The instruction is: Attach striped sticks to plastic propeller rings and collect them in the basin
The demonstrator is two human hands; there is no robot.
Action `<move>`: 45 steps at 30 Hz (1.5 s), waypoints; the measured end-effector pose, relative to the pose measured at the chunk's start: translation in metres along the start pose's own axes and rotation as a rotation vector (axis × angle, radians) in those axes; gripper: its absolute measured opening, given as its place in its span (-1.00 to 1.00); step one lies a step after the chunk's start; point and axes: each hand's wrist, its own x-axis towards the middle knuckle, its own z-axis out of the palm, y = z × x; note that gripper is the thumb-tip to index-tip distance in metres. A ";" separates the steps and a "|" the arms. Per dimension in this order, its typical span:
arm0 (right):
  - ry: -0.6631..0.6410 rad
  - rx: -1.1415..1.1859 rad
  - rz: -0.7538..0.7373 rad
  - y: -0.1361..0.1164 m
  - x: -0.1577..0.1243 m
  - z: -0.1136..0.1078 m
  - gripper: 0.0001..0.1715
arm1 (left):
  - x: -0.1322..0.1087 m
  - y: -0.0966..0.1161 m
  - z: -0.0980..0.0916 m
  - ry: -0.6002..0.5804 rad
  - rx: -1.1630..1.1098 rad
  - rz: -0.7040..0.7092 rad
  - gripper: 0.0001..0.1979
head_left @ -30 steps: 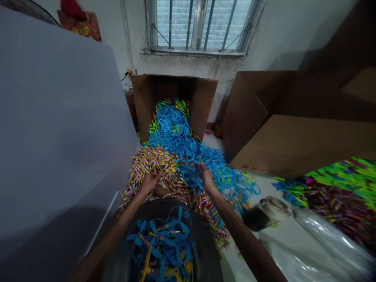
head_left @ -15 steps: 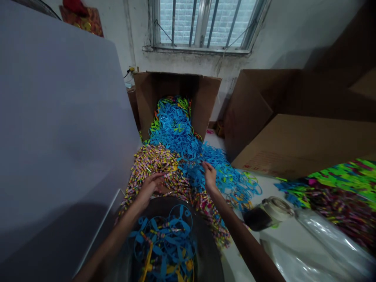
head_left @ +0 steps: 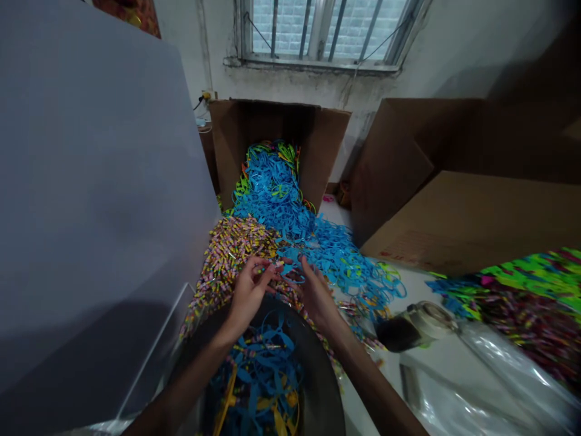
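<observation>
My left hand [head_left: 250,290] is closed in a pinch on a small striped stick piece [head_left: 278,265], pink and yellow. Close beside it, my right hand [head_left: 316,297] has its fingers bent around a thin blue plastic propeller ring [head_left: 294,277]; part of the ring is hidden by the fingers. Both hands hover above the far rim of a dark round tub [head_left: 320,357]. Inside the tub lie blue propeller rings [head_left: 254,375] mixed with striped sticks and some yellow pieces. A pile of striped sticks [head_left: 236,242] spreads beyond my left hand, and a heap of blue rings [head_left: 281,206] beyond my right.
A cardboard box [head_left: 329,145] on its side spills blue rings under the window. Another large box [head_left: 476,224] stands right. A dark and pale cylindrical container [head_left: 417,327], clear plastic bags [head_left: 512,357] and bright green pieces [head_left: 540,272] lie right. A pale panel [head_left: 104,181] borders the left.
My hands have come together over the tub's far rim. The right hand moved back from the blue heap with a ring, and the left moved right. The view has shifted slightly.
</observation>
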 end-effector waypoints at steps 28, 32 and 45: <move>-0.013 0.096 0.091 -0.015 -0.064 0.026 -0.73 | -0.060 0.041 -0.018 -0.177 0.583 0.249 -0.91; -0.042 0.066 0.053 -0.009 -0.069 0.026 -0.80 | -0.061 0.043 -0.022 -0.244 0.651 0.259 -0.93; -0.086 -0.086 0.070 0.002 -0.068 0.015 -0.73 | -0.056 0.032 -0.027 -0.273 0.726 0.260 -0.93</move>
